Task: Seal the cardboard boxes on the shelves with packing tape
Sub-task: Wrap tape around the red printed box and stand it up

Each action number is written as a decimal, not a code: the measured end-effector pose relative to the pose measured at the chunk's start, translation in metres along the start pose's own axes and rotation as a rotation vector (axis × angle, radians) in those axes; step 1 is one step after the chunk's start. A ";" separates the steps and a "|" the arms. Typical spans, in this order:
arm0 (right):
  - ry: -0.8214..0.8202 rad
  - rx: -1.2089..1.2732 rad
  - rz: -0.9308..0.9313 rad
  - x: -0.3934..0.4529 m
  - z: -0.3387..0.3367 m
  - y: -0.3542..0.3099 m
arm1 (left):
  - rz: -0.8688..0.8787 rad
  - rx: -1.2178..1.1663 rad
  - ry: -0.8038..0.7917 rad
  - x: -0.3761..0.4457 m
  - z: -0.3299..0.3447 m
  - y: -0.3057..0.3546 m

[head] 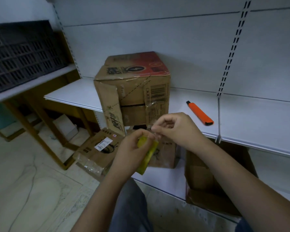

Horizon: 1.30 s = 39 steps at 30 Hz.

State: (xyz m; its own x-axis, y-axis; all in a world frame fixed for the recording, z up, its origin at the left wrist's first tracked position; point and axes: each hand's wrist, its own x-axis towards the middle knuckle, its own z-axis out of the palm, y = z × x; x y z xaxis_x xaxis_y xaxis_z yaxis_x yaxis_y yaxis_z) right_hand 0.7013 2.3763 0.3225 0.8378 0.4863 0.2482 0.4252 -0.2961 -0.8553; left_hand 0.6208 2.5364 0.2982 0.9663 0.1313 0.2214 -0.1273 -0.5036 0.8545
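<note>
Nearest the camera were the person's two bare arms, reaching forward over a knee in blue jeans. The left hand was curled around a yellow roll of packing tape and gripped it. The roll stood on its edge, tilted, with its top toward the other hand. The right hand sat just above and to the right of the roll. Its thumb and fingertips were pressed together in a pinch. They seemed to pinch the clear loose end of the tape, but that end was thin and hard to see.

The cardboard box to be sealed stood on the white shelf, right behind the hands and a little higher. Its front flaps were not shut tight. One flap stuck out on the left, and a dark gap ran across the front from left to right. I think the tape must go up and away from the person to reach that gap. The right hand was nearer the box, so it would likely carry the tape end there.

An orange box cutter lay on the shelf to the right of the box, well apart from both hands. More cardboard boxes sat lower down, below the shelf.
</note>
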 end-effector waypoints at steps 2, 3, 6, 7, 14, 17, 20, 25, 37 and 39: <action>0.059 0.010 -0.042 0.003 0.011 -0.007 | 0.038 0.128 0.015 -0.002 -0.018 -0.002; 0.086 0.024 -0.050 0.004 0.017 -0.009 | 0.055 0.226 0.013 -0.004 -0.026 0.000; 0.118 0.077 -0.070 0.007 0.033 -0.011 | 0.033 0.455 0.033 -0.016 -0.051 0.008; 0.125 0.089 -0.095 0.008 0.039 -0.013 | 0.006 0.457 0.081 -0.020 -0.060 0.011; 0.215 0.173 -0.174 0.034 0.063 -0.021 | -0.027 0.547 0.166 -0.020 -0.093 0.007; 0.338 0.151 -0.200 0.044 0.059 -0.022 | 0.047 0.582 0.062 0.001 -0.095 -0.001; 0.403 0.102 -0.222 0.055 0.050 -0.025 | 0.107 0.520 0.007 0.026 -0.092 -0.009; 0.429 -0.253 -0.395 0.079 0.037 -0.044 | 0.107 0.230 0.054 0.048 -0.076 -0.019; 0.309 -0.496 -0.305 0.115 0.014 -0.070 | 0.058 -0.186 0.082 0.060 -0.049 -0.006; 0.241 -0.427 -0.284 0.115 0.006 -0.072 | 0.085 -0.131 0.067 0.060 -0.050 -0.005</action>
State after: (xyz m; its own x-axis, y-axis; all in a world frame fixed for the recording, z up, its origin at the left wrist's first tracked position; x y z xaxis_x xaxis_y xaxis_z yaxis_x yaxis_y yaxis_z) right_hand 0.7647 2.4589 0.4096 0.7038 0.4090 0.5809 0.7039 -0.5117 -0.4926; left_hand 0.6680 2.5900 0.3307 0.9341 0.1523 0.3228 -0.2403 -0.4004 0.8843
